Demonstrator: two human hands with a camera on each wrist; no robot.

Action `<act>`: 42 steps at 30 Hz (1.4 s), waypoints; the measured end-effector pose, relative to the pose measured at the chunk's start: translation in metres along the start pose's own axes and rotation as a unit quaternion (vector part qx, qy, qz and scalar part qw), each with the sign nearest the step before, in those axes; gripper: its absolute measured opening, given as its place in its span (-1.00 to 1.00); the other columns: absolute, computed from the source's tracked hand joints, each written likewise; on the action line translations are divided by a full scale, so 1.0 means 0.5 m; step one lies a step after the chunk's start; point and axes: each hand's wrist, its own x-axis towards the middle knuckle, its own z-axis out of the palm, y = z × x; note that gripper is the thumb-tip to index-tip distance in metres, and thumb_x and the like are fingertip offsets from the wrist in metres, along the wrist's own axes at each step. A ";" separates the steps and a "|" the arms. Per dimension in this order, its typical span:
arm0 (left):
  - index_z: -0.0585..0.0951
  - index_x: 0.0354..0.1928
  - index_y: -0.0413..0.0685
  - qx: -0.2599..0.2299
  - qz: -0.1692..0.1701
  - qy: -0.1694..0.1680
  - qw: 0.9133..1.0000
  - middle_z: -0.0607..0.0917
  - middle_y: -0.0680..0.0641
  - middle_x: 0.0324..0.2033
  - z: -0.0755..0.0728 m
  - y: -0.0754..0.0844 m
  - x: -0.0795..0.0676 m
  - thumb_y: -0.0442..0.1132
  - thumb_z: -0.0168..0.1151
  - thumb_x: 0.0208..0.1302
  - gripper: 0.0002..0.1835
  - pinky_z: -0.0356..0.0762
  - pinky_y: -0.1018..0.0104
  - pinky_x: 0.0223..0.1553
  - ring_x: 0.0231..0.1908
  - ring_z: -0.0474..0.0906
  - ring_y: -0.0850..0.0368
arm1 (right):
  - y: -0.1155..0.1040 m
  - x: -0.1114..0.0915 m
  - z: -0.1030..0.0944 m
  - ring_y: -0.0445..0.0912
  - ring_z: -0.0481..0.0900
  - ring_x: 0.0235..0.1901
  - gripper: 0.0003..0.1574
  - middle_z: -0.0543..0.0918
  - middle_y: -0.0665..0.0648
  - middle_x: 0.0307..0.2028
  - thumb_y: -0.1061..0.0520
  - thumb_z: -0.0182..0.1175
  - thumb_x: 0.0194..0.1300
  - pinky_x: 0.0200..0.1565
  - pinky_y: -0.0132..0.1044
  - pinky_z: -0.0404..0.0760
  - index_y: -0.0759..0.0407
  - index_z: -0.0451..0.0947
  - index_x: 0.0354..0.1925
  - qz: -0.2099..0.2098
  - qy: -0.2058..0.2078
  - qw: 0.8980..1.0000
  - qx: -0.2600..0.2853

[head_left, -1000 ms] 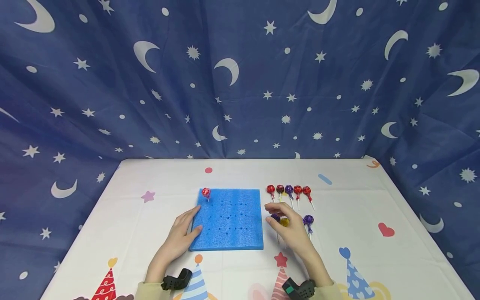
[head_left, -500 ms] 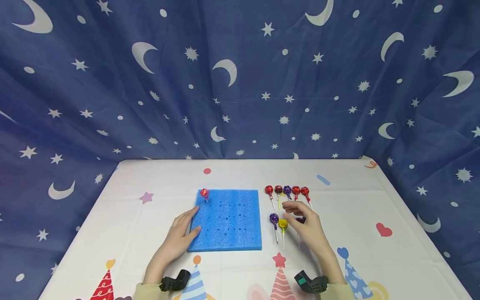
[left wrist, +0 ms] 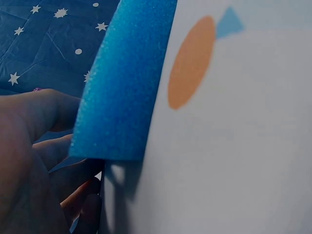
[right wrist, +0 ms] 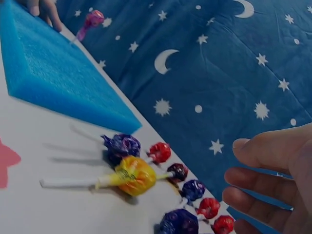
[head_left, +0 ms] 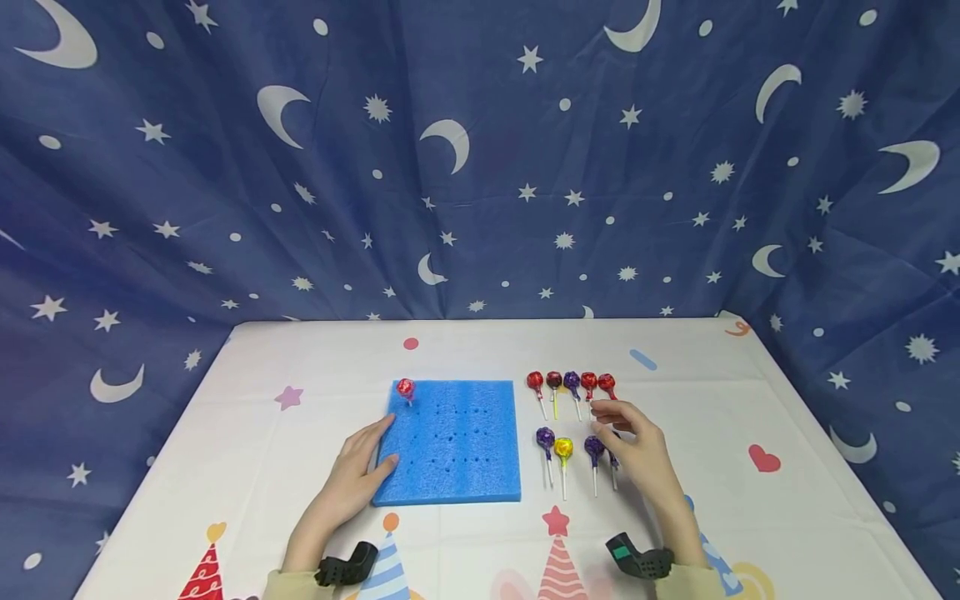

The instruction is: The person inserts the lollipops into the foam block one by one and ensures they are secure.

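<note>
My left hand point(head_left: 352, 471) rests against the left edge of a blue foam board point(head_left: 480, 475) dotted with small holes. Fingers and thumb are spread along that edge. A red-wrapped lollipop point(head_left: 406, 390) stands upright in the board's far left corner. My right hand point(head_left: 637, 442) hovers over the right end of the lollipops, fingers loosely bent and holding nothing. Below it lie a purple lollipop point(head_left: 594, 448) and another, partly hidden purple one point(head_left: 614, 458). Left of these are a yellow lollipop point(head_left: 563, 450) and a purple one point(head_left: 545, 438); the yellow one point(right wrist: 134, 176) shows large in the right wrist view.
Behind is a second row of lollipops, among them a red one point(head_left: 535, 381), a dark red one point(head_left: 554, 381) and a purple one point(head_left: 572, 382). Everything lies on a white party-print tablecloth point(head_left: 315, 358). A blue moon-and-star curtain point(head_left: 495, 275) closes off the back.
My right hand has moved rightward over the near row, uncovering the left purple and yellow lollipops. The left hand stays at the board. The head view has shifted slightly.
</note>
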 end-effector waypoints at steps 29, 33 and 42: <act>0.18 0.46 -0.05 -0.006 -0.002 -0.004 1.000 0.26 -0.24 0.41 -0.003 0.005 0.000 -0.19 0.10 0.36 -0.34 0.04 -0.40 0.34 0.43 0.02 -0.25 | 0.074 -0.002 -0.035 -0.41 0.50 -0.20 -0.61 0.69 0.13 -0.10 0.10 0.26 0.27 -0.06 -0.55 0.52 0.12 0.56 0.07 0.051 -0.006 0.998 -0.028; 0.18 0.46 -0.05 -0.006 -0.002 -0.004 1.000 0.26 -0.25 0.41 -0.003 0.005 0.000 -0.19 0.11 0.36 -0.34 0.04 -0.40 0.34 0.43 0.02 -0.25 | 0.079 -0.003 -0.037 -0.35 0.51 -0.18 -0.60 0.69 0.10 -0.11 0.10 0.26 0.27 -0.04 -0.47 0.53 0.13 0.55 0.07 0.054 -0.021 0.997 -0.042; 0.19 0.46 -0.04 -0.005 0.003 -0.001 1.000 0.26 -0.25 0.41 -0.004 0.007 -0.003 -0.17 0.10 0.37 -0.35 0.05 -0.42 0.33 0.43 0.03 -0.26 | 0.090 -0.004 -0.032 -0.11 0.59 -0.10 -0.57 0.70 0.10 -0.08 0.10 0.29 0.24 0.06 -0.21 0.55 0.12 0.55 0.08 0.052 -0.038 0.996 -0.062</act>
